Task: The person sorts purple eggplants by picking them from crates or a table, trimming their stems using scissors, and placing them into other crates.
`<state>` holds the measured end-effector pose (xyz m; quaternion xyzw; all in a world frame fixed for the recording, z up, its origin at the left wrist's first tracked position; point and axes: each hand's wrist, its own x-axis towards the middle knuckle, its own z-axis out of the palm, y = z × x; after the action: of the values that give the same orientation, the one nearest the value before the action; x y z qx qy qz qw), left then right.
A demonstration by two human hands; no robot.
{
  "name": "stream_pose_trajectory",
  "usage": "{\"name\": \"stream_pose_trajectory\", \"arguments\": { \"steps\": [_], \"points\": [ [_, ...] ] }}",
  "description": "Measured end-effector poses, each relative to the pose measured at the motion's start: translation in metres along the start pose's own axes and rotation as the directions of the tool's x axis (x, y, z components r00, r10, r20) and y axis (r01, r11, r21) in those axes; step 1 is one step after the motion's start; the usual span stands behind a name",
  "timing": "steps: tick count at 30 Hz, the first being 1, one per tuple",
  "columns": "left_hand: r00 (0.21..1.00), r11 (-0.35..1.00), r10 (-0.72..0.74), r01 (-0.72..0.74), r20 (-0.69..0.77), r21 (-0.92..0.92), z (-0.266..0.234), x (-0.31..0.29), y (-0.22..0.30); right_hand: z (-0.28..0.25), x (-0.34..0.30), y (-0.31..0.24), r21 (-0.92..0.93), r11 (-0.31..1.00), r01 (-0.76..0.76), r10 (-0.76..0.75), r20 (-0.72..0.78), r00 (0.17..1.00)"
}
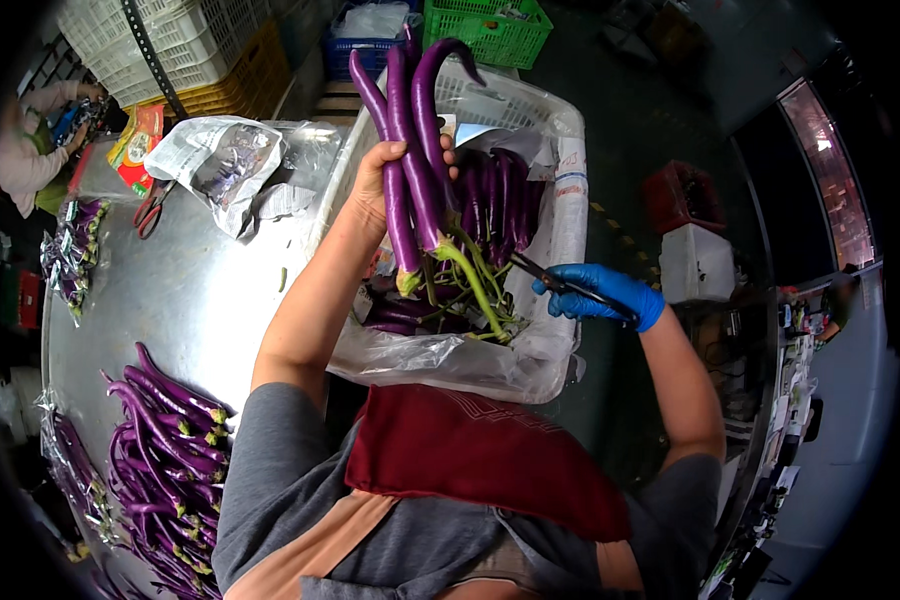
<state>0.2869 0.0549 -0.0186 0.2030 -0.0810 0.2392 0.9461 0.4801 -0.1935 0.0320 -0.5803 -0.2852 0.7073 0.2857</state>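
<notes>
My bare left hand (374, 182) is closed around a few long purple eggplants (400, 110), raised over a white crate (572, 230). Their stem ends point down toward me, and one long green stem (475, 285) sticks out past the others. In a blue glove, my right hand (606, 290) grips a pair of dark-handled snips (532, 267) at the crate's right side. The blades point left toward the stems, a short way off them. More eggplants (500, 195) and green stems lie inside the plastic-lined crate.
On the metal table (170, 280) at left lie a big pile of eggplants (165, 440), bagged eggplants (73, 250), red-handled scissors (153, 210) and a plastic bag (220, 165). Green (485, 35) and white crates (150, 45) stand behind. A person (35, 150) works at far left.
</notes>
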Motion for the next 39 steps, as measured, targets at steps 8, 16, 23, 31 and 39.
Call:
{"name": "stream_pose_trajectory", "arguments": {
  "steps": [8, 16, 23, 31, 39],
  "points": [
    [0.990, 0.992, -0.055, 0.069, 0.132, -0.108, 0.002, 0.005, -0.007, 0.017, 0.009, -0.023, -0.127, 0.986, -0.110, 0.124, 0.104, 0.987],
    [0.986, 0.988, -0.135, 0.126, -0.102, -0.085, -0.005, 0.019, -0.020, 0.036, 0.020, -0.037, -0.766, 0.624, 0.155, -0.194, 0.040, 0.980],
    [0.972, 0.983, -0.120, 0.145, -0.201, 0.116, -0.013, 0.031, -0.035, 0.031, 0.052, -0.024, -0.811, 0.536, 0.235, -0.290, 0.085, 0.953],
    [0.961, 0.962, -0.063, 0.130, -0.268, 0.239, -0.030, 0.025, -0.006, 0.025, 0.027, 0.004, -0.762, 0.614, 0.206, -0.505, -0.178, 0.845],
    [0.907, 0.968, 0.134, -0.033, -0.399, 0.250, -0.025, 0.023, -0.015, 0.037, 0.052, 0.037, -0.696, 0.608, 0.382, -0.751, -0.348, 0.561]
  ]
}}
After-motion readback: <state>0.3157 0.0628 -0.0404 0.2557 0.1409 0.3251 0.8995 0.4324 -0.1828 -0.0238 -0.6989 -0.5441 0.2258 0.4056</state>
